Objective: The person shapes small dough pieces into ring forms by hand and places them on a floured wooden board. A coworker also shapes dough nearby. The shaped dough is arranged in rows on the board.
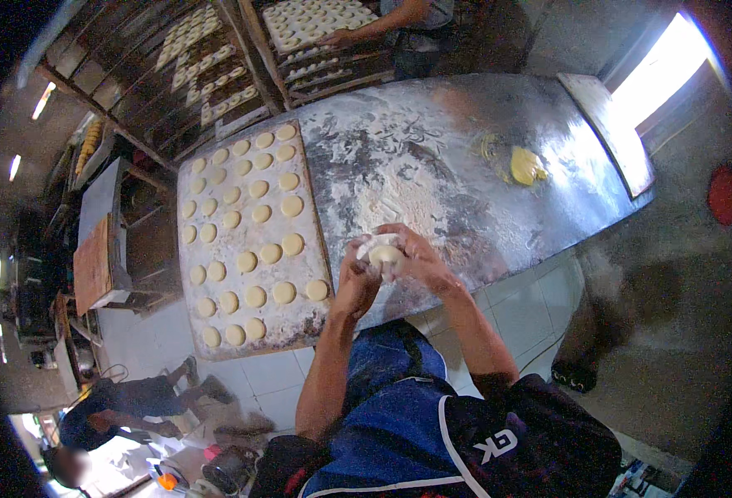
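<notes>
Over the near edge of the floured metal table, my two hands are cupped together around a pale ball of dough. My left hand closes on its left side, and my right hand wraps the far and right sides. White flour coats the dough and my fingers. Just left of my hands lies a wide floured board bearing loose rows of flat, round dough pieces. Flour is spread thickly on the tabletop beyond my hands.
A yellow lump, perhaps fat or dough, sits at the table's right. Behind stands a rack with trays of dough rounds, where another person's hand touches a tray. A second person is at lower left. A red container is far right.
</notes>
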Motion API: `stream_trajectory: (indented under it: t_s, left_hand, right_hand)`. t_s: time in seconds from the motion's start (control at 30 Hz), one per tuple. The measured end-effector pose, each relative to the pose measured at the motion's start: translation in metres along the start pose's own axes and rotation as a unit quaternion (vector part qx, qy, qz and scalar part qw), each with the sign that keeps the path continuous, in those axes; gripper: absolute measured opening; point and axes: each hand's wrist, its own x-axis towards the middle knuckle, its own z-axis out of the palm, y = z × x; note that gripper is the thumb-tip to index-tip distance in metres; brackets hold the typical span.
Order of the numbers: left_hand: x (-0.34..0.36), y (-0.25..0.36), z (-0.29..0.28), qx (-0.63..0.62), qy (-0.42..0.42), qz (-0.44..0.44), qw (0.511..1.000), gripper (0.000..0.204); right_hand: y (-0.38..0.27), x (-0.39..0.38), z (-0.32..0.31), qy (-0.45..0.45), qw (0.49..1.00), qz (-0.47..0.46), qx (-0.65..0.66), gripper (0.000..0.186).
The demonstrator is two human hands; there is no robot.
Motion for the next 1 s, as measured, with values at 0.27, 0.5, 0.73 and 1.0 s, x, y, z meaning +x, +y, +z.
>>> stream_trajectory:
  t_s: [0.27, 0.5, 0.73, 1.0]
  left_hand:
    - [0.009, 0.000, -0.016, 0.400, 0.093, 0.231, 0.882, 0.029]
    - [-0.004, -0.007, -0.019, 0.563, 0.185, 0.299, 0.748, 0.029]
    - [-0.005, 0.003, -0.063, 0.432, 0.149, 0.309, 0.834, 0.036]
    - [-0.040, 0.034, -0.098, 0.446, 0.128, 0.392, 0.794, 0.037]
  right_hand:
    - [0.052, 0.019, 0.007, 0.156, 0.939, 0.013, -0.305, 0.040]
    - [0.042, 0.025, 0.053, 0.341, 0.849, 0.158, -0.373, 0.053]
    - [0.037, 0.026, 0.115, 0.333, 0.871, 0.038, -0.359, 0.062]
    - [0.092, 0.027, 0.128, 0.203, 0.874, 0.044, -0.440, 0.060]
